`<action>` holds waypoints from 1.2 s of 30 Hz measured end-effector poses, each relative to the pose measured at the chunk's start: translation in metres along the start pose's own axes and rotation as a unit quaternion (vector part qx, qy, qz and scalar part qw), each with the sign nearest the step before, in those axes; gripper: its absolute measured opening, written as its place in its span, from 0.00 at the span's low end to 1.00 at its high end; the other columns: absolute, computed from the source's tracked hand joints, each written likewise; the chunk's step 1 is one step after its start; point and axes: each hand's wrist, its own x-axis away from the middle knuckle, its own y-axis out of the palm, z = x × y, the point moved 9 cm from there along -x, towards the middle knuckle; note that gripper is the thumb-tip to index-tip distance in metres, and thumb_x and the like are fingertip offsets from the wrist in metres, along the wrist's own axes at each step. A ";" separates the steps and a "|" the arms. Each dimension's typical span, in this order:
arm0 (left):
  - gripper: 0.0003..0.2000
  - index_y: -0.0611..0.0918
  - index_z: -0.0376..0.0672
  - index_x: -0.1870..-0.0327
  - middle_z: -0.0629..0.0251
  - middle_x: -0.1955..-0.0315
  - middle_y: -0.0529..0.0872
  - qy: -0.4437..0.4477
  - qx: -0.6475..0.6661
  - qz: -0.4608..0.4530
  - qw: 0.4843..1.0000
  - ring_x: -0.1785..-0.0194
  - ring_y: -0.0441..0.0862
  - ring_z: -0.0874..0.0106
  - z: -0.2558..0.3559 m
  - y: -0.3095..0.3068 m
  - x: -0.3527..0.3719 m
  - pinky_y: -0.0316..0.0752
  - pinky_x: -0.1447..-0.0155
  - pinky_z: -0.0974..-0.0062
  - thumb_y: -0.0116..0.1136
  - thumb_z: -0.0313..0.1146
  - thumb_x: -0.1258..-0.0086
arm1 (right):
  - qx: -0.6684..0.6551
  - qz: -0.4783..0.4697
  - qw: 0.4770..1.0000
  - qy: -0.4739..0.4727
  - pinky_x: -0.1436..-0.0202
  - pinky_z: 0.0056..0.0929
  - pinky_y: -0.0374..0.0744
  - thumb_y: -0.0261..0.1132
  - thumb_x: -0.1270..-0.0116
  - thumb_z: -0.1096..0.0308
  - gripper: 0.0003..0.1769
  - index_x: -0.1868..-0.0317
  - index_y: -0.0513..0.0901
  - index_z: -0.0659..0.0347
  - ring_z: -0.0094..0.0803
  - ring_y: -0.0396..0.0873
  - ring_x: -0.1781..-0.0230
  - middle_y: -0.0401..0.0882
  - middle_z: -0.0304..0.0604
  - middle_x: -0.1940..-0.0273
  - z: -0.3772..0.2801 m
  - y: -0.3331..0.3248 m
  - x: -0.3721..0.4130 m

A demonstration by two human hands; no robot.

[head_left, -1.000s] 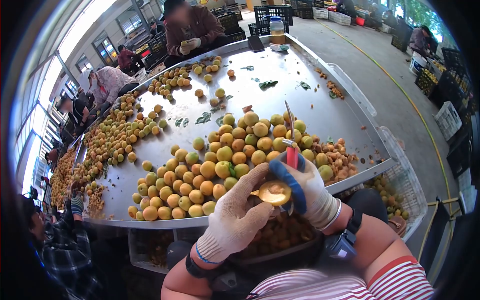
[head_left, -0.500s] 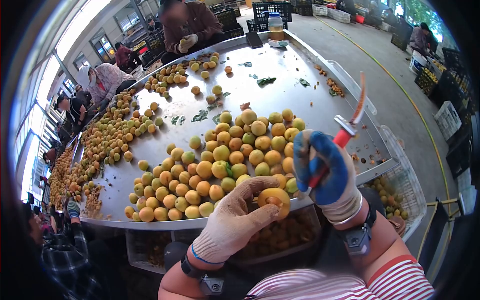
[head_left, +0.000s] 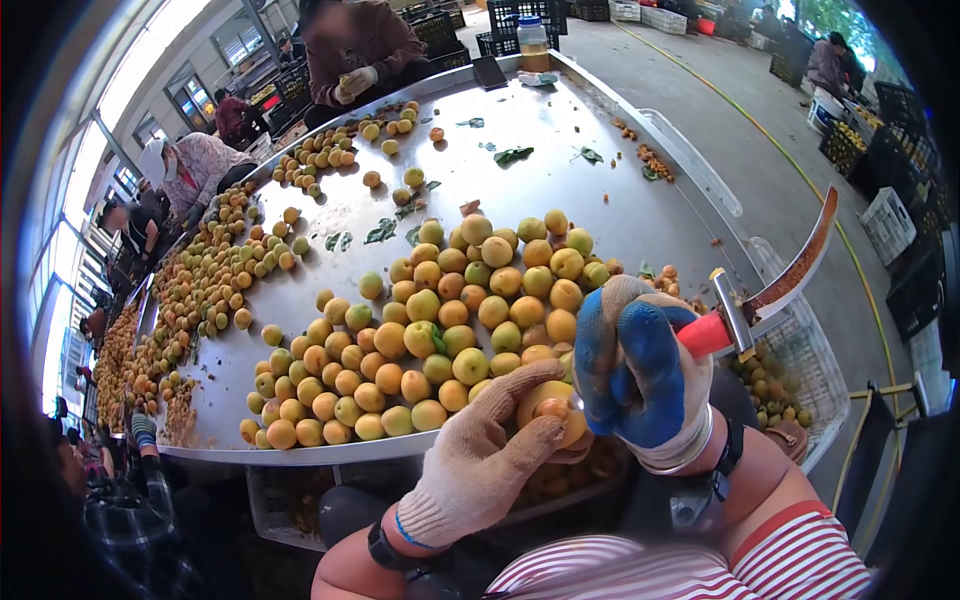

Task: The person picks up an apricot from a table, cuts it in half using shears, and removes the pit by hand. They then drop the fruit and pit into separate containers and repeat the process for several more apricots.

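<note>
My left hand [head_left: 478, 455], in a cream knit glove with stained fingers, is closed around an apricot [head_left: 574, 428]. The fruit is opened, and its brownish pit shows between my thumb and fingers. In a blue-coated glove, my right hand [head_left: 645, 370] is wrapped around the red handle of a curved knife [head_left: 706, 335]. Its rusty blade points up and away to the right. At the other end of the handle, a small metal tip meets the apricot by my left thumb. Just beyond both hands lies a pile of whole apricots [head_left: 400, 375] on the metal table [head_left: 640, 215].
More apricots [head_left: 215, 275] spread along the table's left side, with leaves and pit scraps about. A crate of fruit [head_left: 825, 400] stands below the right edge. Co-workers [head_left: 360, 50] sit across and along the left. A jar [head_left: 533, 42] stands at the far corner.
My right hand has turned, swinging the knife's blade outward to the right and bringing its handle end to the apricot. My left hand still holds the fruit. The view has shifted slightly.
</note>
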 end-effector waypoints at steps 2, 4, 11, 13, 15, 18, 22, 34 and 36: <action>0.23 0.69 0.33 0.28 0.54 0.35 0.74 0.040 -0.051 0.025 0.998 0.39 0.82 0.66 0.005 0.001 -0.001 0.84 0.38 0.66 0.57 0.29 0.20 | -0.021 0.038 0.999 0.022 0.86 0.20 0.62 0.53 0.17 0.48 0.27 0.68 0.74 0.63 0.21 0.65 0.89 0.68 0.37 0.83 0.009 -0.001 0.005; 0.22 0.70 0.33 0.28 0.55 0.37 0.77 0.065 -0.082 0.037 0.994 0.41 0.83 0.68 0.003 -0.002 -0.001 0.84 0.39 0.68 0.57 0.29 0.20 | -0.043 0.075 0.995 0.043 0.85 0.20 0.62 0.53 0.17 0.49 0.27 0.69 0.75 0.62 0.21 0.64 0.89 0.68 0.37 0.82 0.019 -0.006 0.008; 0.20 0.72 0.36 0.29 0.59 0.50 0.85 0.213 -0.359 0.091 0.904 0.51 0.85 0.75 0.020 -0.008 0.001 0.83 0.46 0.76 0.53 0.26 0.19 | -0.170 0.112 0.976 0.076 0.84 0.18 0.66 0.63 0.20 0.59 0.14 0.62 0.81 0.61 0.18 0.69 0.84 0.74 0.35 0.76 0.052 -0.002 0.004; 0.20 0.71 0.36 0.29 0.59 0.49 0.84 0.194 -0.315 0.087 0.925 0.51 0.85 0.75 0.016 -0.011 -0.004 0.83 0.47 0.76 0.53 0.26 0.19 | -0.225 0.139 0.958 0.111 0.85 0.19 0.67 0.64 0.21 0.59 0.15 0.64 0.80 0.60 0.20 0.70 0.84 0.75 0.37 0.73 0.066 -0.003 0.003; 0.20 0.69 0.38 0.28 0.59 0.49 0.83 0.128 -0.225 0.067 0.964 0.54 0.85 0.77 0.001 -0.018 -0.012 0.84 0.50 0.77 0.52 0.27 0.18 | -0.186 0.107 0.969 0.122 0.84 0.20 0.68 0.64 0.21 0.58 0.15 0.63 0.80 0.61 0.21 0.71 0.83 0.76 0.37 0.73 0.069 -0.003 -0.001; 0.21 0.66 0.35 0.27 0.62 0.48 0.84 0.061 -0.194 0.042 0.978 0.54 0.86 0.78 -0.005 -0.022 -0.015 0.82 0.49 0.78 0.48 0.29 0.17 | -0.125 0.019 0.985 0.120 0.82 0.23 0.73 0.61 0.20 0.59 0.16 0.63 0.79 0.64 0.24 0.74 0.81 0.75 0.39 0.72 0.056 0.002 -0.016; 0.20 0.67 0.35 0.28 0.63 0.51 0.83 0.088 -0.182 0.021 0.979 0.59 0.86 0.78 -0.001 -0.017 -0.013 0.83 0.52 0.79 0.48 0.30 0.16 | -0.127 -0.057 0.988 0.072 0.80 0.21 0.66 0.53 0.17 0.52 0.27 0.78 0.65 0.54 0.26 0.66 0.85 0.64 0.36 0.79 0.048 0.006 -0.023; 0.20 0.67 0.37 0.29 0.58 0.57 0.83 0.212 -0.462 0.103 0.855 0.66 0.86 0.72 0.003 -0.017 -0.018 0.81 0.60 0.73 0.46 0.29 0.18 | -0.078 0.094 0.991 0.050 0.85 0.20 0.62 0.61 0.20 0.58 0.19 0.69 0.78 0.60 0.17 0.65 0.87 0.70 0.31 0.80 0.068 -0.001 -0.011; 0.19 0.68 0.37 0.30 0.57 0.57 0.83 0.283 -0.525 0.115 0.795 0.65 0.86 0.69 0.011 -0.014 -0.018 0.81 0.59 0.72 0.46 0.28 0.19 | -0.158 0.107 0.977 0.091 0.85 0.20 0.61 0.63 0.20 0.59 0.18 0.68 0.79 0.60 0.17 0.65 0.87 0.71 0.32 0.80 0.078 0.003 -0.010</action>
